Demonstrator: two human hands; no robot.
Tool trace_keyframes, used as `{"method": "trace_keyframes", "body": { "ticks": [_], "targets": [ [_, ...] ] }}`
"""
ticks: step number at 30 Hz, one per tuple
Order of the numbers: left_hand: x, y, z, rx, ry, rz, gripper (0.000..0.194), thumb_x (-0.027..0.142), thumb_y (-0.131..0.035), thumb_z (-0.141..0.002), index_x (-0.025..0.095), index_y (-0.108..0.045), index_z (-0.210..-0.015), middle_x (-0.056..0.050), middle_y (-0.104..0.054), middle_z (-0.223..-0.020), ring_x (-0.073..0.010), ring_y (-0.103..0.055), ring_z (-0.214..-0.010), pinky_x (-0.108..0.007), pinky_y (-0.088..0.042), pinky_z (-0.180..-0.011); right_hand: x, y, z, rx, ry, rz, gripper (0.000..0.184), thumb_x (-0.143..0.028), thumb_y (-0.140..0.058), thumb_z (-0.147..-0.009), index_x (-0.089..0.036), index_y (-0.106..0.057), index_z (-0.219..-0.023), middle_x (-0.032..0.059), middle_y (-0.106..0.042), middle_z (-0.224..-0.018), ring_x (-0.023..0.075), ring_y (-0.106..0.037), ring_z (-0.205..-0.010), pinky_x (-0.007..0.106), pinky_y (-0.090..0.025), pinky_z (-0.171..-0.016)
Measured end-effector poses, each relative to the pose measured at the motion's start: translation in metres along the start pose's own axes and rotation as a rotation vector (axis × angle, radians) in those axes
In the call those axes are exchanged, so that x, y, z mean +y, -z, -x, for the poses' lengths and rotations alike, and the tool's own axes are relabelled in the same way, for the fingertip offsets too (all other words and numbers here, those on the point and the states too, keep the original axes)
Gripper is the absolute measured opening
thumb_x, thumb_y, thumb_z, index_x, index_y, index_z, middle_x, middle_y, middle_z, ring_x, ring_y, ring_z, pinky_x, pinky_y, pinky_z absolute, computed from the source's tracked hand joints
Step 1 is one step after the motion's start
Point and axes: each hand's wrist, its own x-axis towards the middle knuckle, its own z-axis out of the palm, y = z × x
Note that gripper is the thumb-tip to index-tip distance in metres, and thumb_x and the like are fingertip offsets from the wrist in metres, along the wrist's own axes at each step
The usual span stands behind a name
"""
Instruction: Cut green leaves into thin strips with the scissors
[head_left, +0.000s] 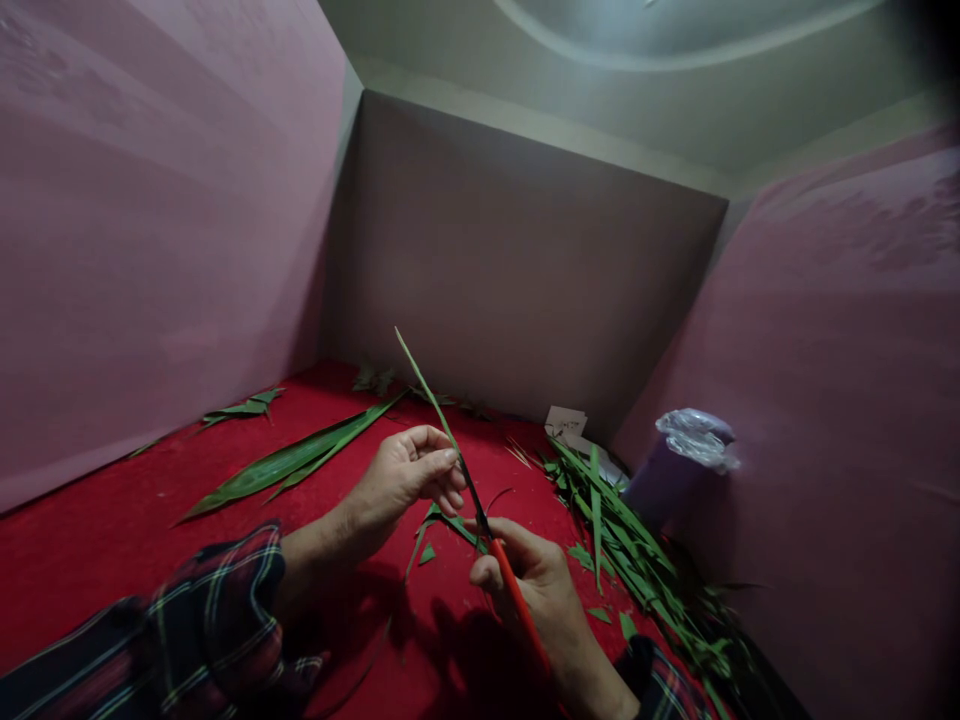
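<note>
My left hand (405, 475) pinches a slim green leaf strip (421, 380) between thumb and fingers; its pale tip points up toward the back wall. My right hand (551, 590) is closed on a pair of scissors (516, 597) with orange-red handles and dark blades. The blades reach up to the lower part of the strip, close to my left fingertips. Whether they touch it I cannot tell. Below, between my hands, a folded green leaf piece (448, 518) and a small cut scrap (427, 553) lie on the red cloth (330, 640).
Long green leaves (300, 460) lie at the left, with another leaf piece (244, 408) beyond them. On the right is a heap of leaf strips (637, 550). Behind it stand a white card (566, 420) and a purple container (667, 480) topped with clear plastic. Pink walls enclose the surface.
</note>
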Motion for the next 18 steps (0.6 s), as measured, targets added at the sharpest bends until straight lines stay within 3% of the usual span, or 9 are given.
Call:
{"method": "trace_keyframes", "body": {
  "ticks": [18],
  "targets": [
    [0.0011, 0.0026, 0.0004, -0.08, 0.012, -0.018, 0.013, 0.021, -0.059, -0.076, 0.014, -0.049, -0.074, -0.003, -0.066, -0.059, -0.0126, -0.061, -0.045, -0.023, -0.049, -0.044, -0.0029, 0.0026, 0.0031, -0.03, 0.034, 0.078, 0.035, -0.042, -0.064, -0.074, -0.018, -0.065, -0.099, -0.0062, -0.042, -0.054, 0.0087, -0.03, -0.049, 0.019, -0.025, -0.045]
  ]
}}
